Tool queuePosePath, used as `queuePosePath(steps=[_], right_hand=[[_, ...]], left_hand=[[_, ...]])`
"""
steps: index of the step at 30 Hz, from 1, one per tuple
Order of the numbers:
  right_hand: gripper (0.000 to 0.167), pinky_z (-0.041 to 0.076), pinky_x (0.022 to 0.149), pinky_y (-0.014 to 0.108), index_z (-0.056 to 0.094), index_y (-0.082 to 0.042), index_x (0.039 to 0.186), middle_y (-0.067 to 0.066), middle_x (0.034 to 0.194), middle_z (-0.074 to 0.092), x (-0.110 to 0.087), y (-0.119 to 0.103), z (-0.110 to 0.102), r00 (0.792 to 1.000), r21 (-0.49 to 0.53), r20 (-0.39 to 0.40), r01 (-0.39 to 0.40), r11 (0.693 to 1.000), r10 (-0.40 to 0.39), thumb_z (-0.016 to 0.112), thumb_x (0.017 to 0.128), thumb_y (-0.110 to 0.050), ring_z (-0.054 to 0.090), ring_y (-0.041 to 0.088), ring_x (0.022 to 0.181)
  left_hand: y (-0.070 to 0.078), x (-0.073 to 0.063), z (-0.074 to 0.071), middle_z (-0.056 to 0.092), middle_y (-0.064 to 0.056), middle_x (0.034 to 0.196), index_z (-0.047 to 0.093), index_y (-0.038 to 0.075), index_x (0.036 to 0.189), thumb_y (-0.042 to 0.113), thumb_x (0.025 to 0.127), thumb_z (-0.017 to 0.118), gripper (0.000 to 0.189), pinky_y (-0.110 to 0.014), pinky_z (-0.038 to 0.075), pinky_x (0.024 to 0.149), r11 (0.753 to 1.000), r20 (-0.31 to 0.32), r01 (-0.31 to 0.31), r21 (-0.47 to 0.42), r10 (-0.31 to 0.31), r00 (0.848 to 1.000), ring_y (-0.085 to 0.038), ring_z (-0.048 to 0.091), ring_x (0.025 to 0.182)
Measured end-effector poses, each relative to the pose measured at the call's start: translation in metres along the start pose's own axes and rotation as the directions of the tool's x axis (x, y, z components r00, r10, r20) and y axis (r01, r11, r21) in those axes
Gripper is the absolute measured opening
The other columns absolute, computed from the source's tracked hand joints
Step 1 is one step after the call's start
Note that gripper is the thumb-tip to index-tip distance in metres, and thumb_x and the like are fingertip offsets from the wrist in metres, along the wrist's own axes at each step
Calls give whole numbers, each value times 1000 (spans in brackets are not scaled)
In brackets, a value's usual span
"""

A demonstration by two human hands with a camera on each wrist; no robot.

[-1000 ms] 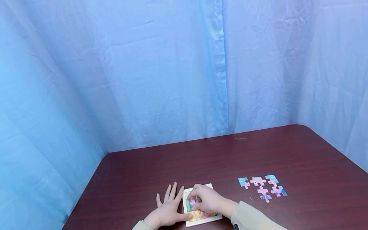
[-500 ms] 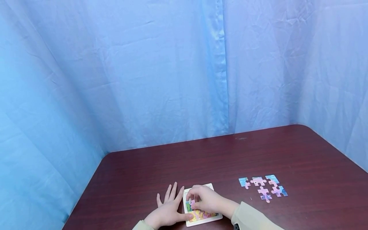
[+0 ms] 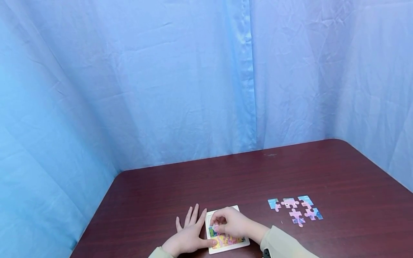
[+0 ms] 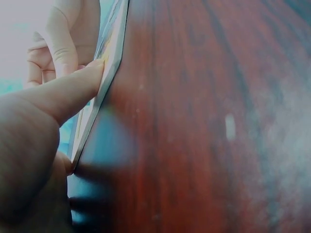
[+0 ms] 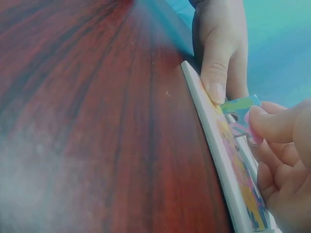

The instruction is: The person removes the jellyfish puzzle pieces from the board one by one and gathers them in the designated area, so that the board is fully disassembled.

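In the head view a white-framed jigsaw puzzle board (image 3: 229,248) lies at the front of the table, its lower part filled with yellow and pink picture. My left hand (image 3: 188,238) lies at its left side with fingers spread, the thumb pressing on the lower left of the board. My right hand (image 3: 233,223) is over the board and pinches a green, blue and pink puzzle piece (image 5: 243,112) between thumb and fingers. In the right wrist view that piece is tilted at the board, close beyond the left thumb (image 5: 215,87). The right fingertips are partly hidden behind it.
Several loose puzzle pieces (image 3: 290,203) with pink and blue print lie on the dark red table (image 3: 167,190) to the right of the board. Blue curtains (image 3: 180,89) hang behind the table and at its sides.
My right hand's fingers have shifted slightly over the board, turning the pinched puzzle piece a little at the left of the picture. The left hand and the loose pieces stay in place.
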State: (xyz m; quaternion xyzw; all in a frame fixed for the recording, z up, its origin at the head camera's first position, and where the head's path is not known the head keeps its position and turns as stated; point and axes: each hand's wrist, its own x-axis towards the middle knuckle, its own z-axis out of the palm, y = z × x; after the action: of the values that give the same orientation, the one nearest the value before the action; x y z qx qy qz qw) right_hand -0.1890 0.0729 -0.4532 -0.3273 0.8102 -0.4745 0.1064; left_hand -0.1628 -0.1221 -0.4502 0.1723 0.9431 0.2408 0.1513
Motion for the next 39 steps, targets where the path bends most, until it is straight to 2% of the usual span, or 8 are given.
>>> queuePosePath(steps=[5,8,15,19,23,28,35,39], right_hand=[[13,40,57,17,66,-8,80,-9,66,54,2,0,3,999,13,-18,-31,999,32,66,77,5,45,-3,59],[14,39,54,17,65,-7,78,-9,65,52,4,-1,6,998,-15,-40,-47,999,46,64,76,7,44,-3,57],[16,37,55,18,62,-11,73,-12,61,46,10,-3,12,996,-192,-69,-66,979,54,67,76,3,39,-2,57],[17,37,58,19,61,-13,71,-13,62,47,12,-5,14,996,-250,-61,-81,965,67,68,77,1,40,-1,57],[17,37,58,20,62,-13,70,-12,62,49,12,-7,14,995,-231,-60,-93,969,81,68,76,2,41,0,58],[15,37,58,18,64,-11,74,-11,63,50,12,-4,11,996,-156,-54,-81,984,74,67,76,4,42,-2,58],[14,39,58,21,72,-11,94,-3,78,60,9,-2,0,994,-68,-8,-110,992,110,64,85,-4,45,3,64],[16,40,60,22,72,-11,98,-1,81,62,5,-3,-11,993,-28,16,-115,993,115,62,87,-5,46,6,66]], left_hand=[[-3,0,1,3,-25,156,24,6,150,52,78,70,97,-78,-10,95,1000,12,8,-10,-8,1000,-45,-2,143],[-4,0,1,3,-25,156,25,6,150,51,78,71,97,-78,-10,95,1000,15,9,-22,-9,1000,-45,-2,143],[-4,-3,1,5,-25,156,27,7,149,50,78,72,95,-78,-9,95,999,3,7,-38,-6,1000,-45,-1,143],[-4,-4,1,7,-25,156,28,6,149,49,77,72,95,-78,-9,95,999,-12,4,-40,-4,1000,-45,1,143],[-3,-5,1,8,-26,156,28,5,148,49,76,73,96,-78,-9,95,999,-28,-5,-43,3,1000,-46,2,142],[-3,-6,0,8,-26,155,28,5,148,49,76,73,96,-77,-8,95,999,-25,0,-35,-1,1000,-46,2,142],[-2,-2,1,6,-25,156,28,5,148,49,76,73,96,-77,-7,96,1000,-23,-7,-21,7,1000,-45,2,143],[2,-1,-1,9,-25,156,30,5,147,49,75,74,96,-77,-5,97,1000,-37,-18,-4,18,999,-45,4,143]])
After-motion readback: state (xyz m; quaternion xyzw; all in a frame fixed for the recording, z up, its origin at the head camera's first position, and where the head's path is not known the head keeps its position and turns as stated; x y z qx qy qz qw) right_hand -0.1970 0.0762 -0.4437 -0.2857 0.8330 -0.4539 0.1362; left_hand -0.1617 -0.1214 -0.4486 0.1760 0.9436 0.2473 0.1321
